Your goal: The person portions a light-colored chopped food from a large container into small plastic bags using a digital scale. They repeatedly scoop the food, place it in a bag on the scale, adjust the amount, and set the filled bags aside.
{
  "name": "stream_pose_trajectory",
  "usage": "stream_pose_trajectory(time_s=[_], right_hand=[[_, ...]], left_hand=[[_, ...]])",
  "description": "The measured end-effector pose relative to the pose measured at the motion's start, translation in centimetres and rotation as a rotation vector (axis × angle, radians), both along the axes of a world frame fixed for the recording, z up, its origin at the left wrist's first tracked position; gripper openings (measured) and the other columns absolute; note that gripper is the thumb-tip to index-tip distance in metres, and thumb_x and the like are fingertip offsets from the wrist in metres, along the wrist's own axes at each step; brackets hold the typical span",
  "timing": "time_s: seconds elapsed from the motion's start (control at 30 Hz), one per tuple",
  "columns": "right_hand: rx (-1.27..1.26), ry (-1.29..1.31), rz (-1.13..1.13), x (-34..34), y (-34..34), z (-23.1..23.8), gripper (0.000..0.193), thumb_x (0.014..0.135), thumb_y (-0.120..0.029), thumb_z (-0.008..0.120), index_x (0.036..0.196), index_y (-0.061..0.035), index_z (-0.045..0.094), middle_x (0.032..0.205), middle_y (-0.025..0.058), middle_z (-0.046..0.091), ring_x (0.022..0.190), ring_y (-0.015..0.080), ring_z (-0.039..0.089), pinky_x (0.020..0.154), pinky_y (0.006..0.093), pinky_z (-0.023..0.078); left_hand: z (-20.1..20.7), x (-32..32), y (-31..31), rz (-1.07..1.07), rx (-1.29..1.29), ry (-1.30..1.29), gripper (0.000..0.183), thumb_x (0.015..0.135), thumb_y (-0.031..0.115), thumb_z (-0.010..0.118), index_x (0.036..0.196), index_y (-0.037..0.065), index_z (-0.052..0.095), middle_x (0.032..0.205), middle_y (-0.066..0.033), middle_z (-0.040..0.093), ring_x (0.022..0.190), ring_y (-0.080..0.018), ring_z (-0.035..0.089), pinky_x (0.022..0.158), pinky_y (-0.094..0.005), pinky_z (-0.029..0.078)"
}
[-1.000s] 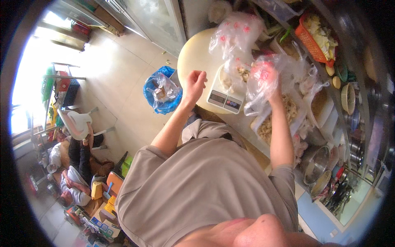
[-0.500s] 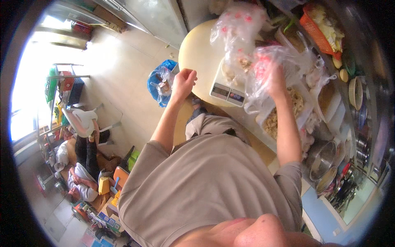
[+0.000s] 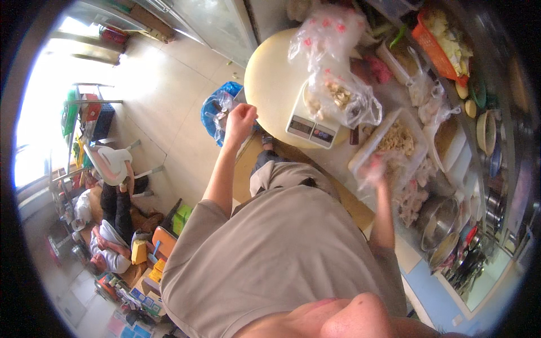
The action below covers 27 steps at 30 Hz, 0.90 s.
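My left hand (image 3: 241, 121) is curled into a loose fist beside the round pale board (image 3: 270, 73), near a blue-lined bin (image 3: 211, 115); nothing shows in its fingers. Motion smears my right hand (image 3: 376, 169) at the near edge of a clear plastic tub (image 3: 420, 160) of shredded pale food (image 3: 397, 139). Whitish-pink translucent film shows around that hand, but its fingers cannot be made out. On the board's right side is a white kitchen scale (image 3: 301, 127). A clear plastic bag (image 3: 369, 114) with pale brownish pieces (image 3: 340, 94) lies over it.
Behind the scale lies a red-printed plastic bag (image 3: 332, 31). An orange basket (image 3: 434, 53) of leafy vegetables stands at the far right. Nearer are a metal bowl (image 3: 439, 219) and pale raw-looking food (image 3: 412, 200). At left a person sits beside a white stool (image 3: 111, 163).
My right hand has moved nearer to me, away from the bags by the scale to the tub's edge. The red-printed plastic it gripped has left that spot. My left fist has dropped slightly.
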State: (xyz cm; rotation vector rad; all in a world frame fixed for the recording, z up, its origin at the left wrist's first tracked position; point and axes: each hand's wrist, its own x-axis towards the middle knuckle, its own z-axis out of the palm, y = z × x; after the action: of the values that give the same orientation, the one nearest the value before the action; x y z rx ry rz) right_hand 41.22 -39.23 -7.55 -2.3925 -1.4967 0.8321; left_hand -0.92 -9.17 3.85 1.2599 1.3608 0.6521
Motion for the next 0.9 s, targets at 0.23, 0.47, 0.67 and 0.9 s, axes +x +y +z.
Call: stream_pose_trajectory(time_s=[0.23,0.47,0.67,0.9], right_hand=[[-0.024,0.43,-0.328,0.2,-0.8,-4.0,0.027,0.089,-0.026,0.054,0.106,-0.0055,0.058,0.101,0.013,0.063,0.091,0.0265,0.061,0.07,0.0375,0.046],[0.371,0.879,-0.85,-2.1,0.7,4.8,0.029,0.094,-0.031,0.053,0.102,-0.0048,0.062,0.097,0.0047,0.062,0.087,0.015,0.06,0.073,0.0286,0.05],[0.719,1.126,-0.619,-5.9,7.3,19.2,0.032,0.088,-0.021,0.066,0.112,-0.0013,0.059,0.106,0.0067,0.06,0.098,0.0172,0.06,0.087,0.0287,0.052],[0.636,0.715,-0.315,-10.4,16.9,28.4,0.02,0.085,-0.011,0.068,0.102,-0.0028,0.064,0.09,0.0048,0.064,0.082,0.013,0.06,0.075,0.0265,0.049]], left_hand=[[0.3,0.9,-0.7,-0.15,0.056,0.134,0.025,0.087,0.02,0.058,0.093,-0.004,0.063,0.077,-0.0109,0.067,0.072,-0.0158,0.063,0.068,-0.0294,0.05],[-0.2,0.4,-1.4,-0.186,0.146,0.133,0.024,0.087,0.018,0.057,0.093,-0.004,0.063,0.078,-0.0111,0.067,0.072,-0.0174,0.064,0.069,-0.0295,0.05],[-0.8,0.5,-1.3,-0.199,-0.008,0.158,0.023,0.088,0.019,0.059,0.092,-0.003,0.064,0.072,-0.007,0.064,0.062,-0.0096,0.058,0.057,-0.0262,0.047],[0.5,2.1,-1.6,-0.437,0.096,0.21,0.024,0.091,0.02,0.057,0.097,-0.003,0.061,0.082,-0.0086,0.066,0.077,-0.0143,0.062,0.072,-0.0279,0.049]])
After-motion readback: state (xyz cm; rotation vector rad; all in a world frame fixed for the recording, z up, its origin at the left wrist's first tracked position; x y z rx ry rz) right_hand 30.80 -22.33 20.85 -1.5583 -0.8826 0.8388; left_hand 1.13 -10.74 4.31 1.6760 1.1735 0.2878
